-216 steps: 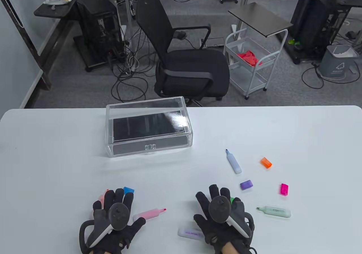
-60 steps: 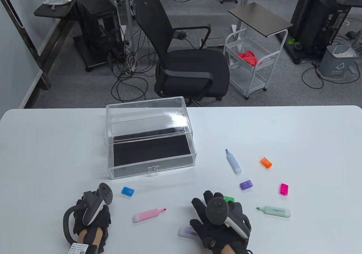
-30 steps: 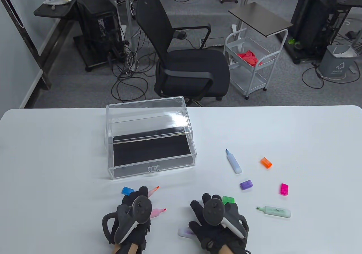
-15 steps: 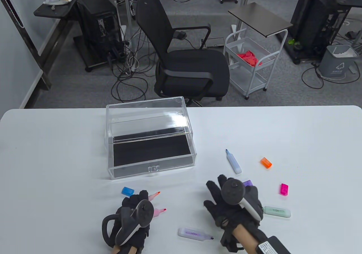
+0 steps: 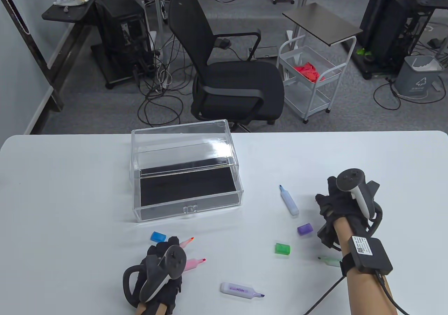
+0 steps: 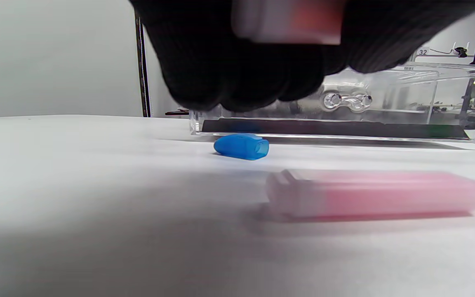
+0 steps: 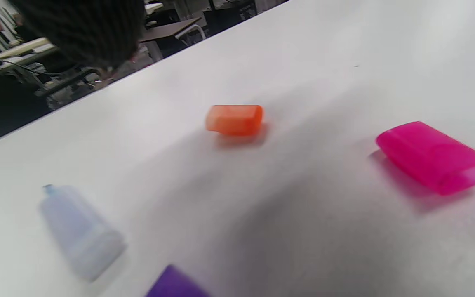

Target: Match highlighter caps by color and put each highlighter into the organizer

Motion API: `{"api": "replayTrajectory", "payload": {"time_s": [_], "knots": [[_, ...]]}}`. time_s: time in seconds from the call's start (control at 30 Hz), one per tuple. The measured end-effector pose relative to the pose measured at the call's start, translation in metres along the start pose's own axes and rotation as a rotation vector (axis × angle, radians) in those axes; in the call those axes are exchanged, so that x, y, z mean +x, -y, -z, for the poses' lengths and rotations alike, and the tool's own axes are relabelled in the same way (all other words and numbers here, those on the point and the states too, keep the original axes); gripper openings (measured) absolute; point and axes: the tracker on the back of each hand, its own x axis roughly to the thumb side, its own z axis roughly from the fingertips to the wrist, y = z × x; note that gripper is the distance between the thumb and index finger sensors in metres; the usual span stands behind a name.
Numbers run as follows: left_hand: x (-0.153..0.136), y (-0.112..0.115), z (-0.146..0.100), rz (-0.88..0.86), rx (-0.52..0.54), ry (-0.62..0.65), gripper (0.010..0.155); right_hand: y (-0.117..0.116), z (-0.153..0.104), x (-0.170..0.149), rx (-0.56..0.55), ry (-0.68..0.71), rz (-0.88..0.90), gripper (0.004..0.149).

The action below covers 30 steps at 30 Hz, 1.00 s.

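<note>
My left hand (image 5: 172, 245) grips an uncapped orange-tipped highlighter (image 5: 188, 241) a little above the table; in the left wrist view its pale body (image 6: 289, 20) sits in my curled fingers (image 6: 237, 78). An uncapped pink highlighter (image 5: 196, 262) (image 6: 377, 194) lies just below it, and a blue cap (image 5: 158, 237) (image 6: 241, 146) to its left. My right hand (image 5: 327, 201) hovers over the orange cap (image 7: 234, 119), which lies untouched. The pink cap (image 7: 435, 156) lies near it. The clear organizer (image 5: 189, 209) (image 6: 346, 101) stands with its drawer pulled out.
An uncapped blue highlighter (image 5: 289, 201) (image 7: 81, 231), a purple cap (image 5: 304, 228) (image 7: 175, 284), a green cap (image 5: 282, 248) and a purple highlighter (image 5: 241, 289) lie between the hands. My right forearm covers most of a green highlighter (image 5: 329, 260). A black chair (image 5: 234, 76) stands behind the table.
My right hand has moved up and to the right, from beside the purple cap to over the orange cap, uncovering the green cap. The left hand holds its highlighter almost in place.
</note>
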Motion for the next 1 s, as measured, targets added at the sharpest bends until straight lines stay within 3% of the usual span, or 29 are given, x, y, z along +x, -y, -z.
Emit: {"api": "replayTrajectory", "payload": {"time_s": [0.37,0.53,0.6,0.73,1.0], "knots": [[0.0,-0.001,0.001,0.004,-0.005,-0.003,0.059,-0.039,0.047,-0.004,0.111,-0.129,-0.117,0.073],[0.004,0.0,0.002,0.011,-0.011,0.005,0.059,-0.043,0.051,0.001,0.044,-0.114,-0.118,0.062],[0.006,0.001,0.002,0.012,-0.016,0.018,0.059,-0.041,0.047,0.003,-0.011,-0.1,-0.143,0.055],[0.009,0.002,0.002,0.016,-0.024,0.035,0.059,-0.033,0.037,0.004,-0.006,-0.06,-0.148,0.055],[0.018,0.007,0.002,0.02,-0.049,0.078,0.058,-0.01,-0.012,0.011,-0.067,0.122,-0.165,0.057]]}}
